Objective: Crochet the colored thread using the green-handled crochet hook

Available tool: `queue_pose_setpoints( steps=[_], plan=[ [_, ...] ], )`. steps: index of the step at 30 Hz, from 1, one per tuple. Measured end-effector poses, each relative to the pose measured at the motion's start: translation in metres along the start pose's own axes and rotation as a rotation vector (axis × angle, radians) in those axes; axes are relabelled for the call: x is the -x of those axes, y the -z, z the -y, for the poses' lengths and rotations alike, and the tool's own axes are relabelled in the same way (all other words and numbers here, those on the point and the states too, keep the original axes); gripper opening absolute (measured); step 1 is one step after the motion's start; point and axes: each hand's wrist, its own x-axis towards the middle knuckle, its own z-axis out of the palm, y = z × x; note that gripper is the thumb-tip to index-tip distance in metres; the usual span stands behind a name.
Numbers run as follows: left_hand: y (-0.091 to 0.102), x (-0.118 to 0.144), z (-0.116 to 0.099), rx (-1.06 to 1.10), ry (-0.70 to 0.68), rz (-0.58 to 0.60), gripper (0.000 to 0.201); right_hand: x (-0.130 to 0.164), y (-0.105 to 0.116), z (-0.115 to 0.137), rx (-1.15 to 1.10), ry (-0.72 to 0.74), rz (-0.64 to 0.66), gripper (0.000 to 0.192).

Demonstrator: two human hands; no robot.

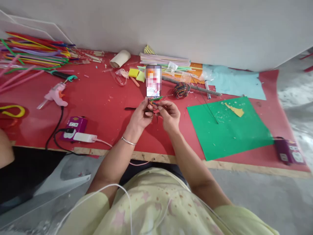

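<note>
Where the two hands meet above the middle of the red bench (102, 107), a small bundle of coloured wires (154, 100) is pinched between them. Left hand (142, 115) is closed on the near left part of the bundle, fingers curled around it; a thin bangle (128, 141) sits on that wrist. Right hand (169, 114) grips the right part with fingertips drawn together. Finer detail of the bundle cannot be told.

Just beyond the hands a phone (153, 81) stands upright with its screen blurred. To its right lies a ball of multicoloured wire (181, 89), and further right a grey rod (193, 87). A green sheet (227, 130) lies on the right, a yellow scrap (235, 110) on it, with a pale blue sheet (234, 83) beyond.

On the left side, a pink glue gun (55, 94) rests on the bench, its black cable (55, 130) running near to a purple power strip (74, 127). Far left, a heap of coloured pipe cleaners (34, 52) is piled. A cardboard tube (119, 58) lies by the far wall.
</note>
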Motion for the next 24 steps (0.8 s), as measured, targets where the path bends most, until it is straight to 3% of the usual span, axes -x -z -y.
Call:
queue_pose_setpoints(
  steps=[4, 11, 15, 18, 24],
  plan=[
    [-0.001, 0.001, 0.001, -0.048, -0.016, 0.029, 0.034, 0.000, 0.003, -0.002, -0.026, 0.015, 0.017, 0.020],
    [0.000, 0.001, 0.005, -0.089, -0.070, 0.017, 0.017, -0.003, 0.009, -0.007, -0.053, 0.012, 0.079, 0.018],
    [0.004, -0.003, 0.006, -0.114, -0.106, 0.025, 0.014, -0.005, 0.011, -0.010, -0.016, 0.005, 0.082, 0.026],
    [0.007, -0.005, 0.007, -0.132, -0.109, 0.027, 0.018, -0.007, 0.010, -0.012, 0.021, 0.036, 0.066, 0.036],
    [0.006, -0.005, 0.008, -0.116, -0.088, 0.020, 0.018, -0.011, 0.011, -0.016, -0.028, 0.020, -0.017, 0.030]
  ],
)
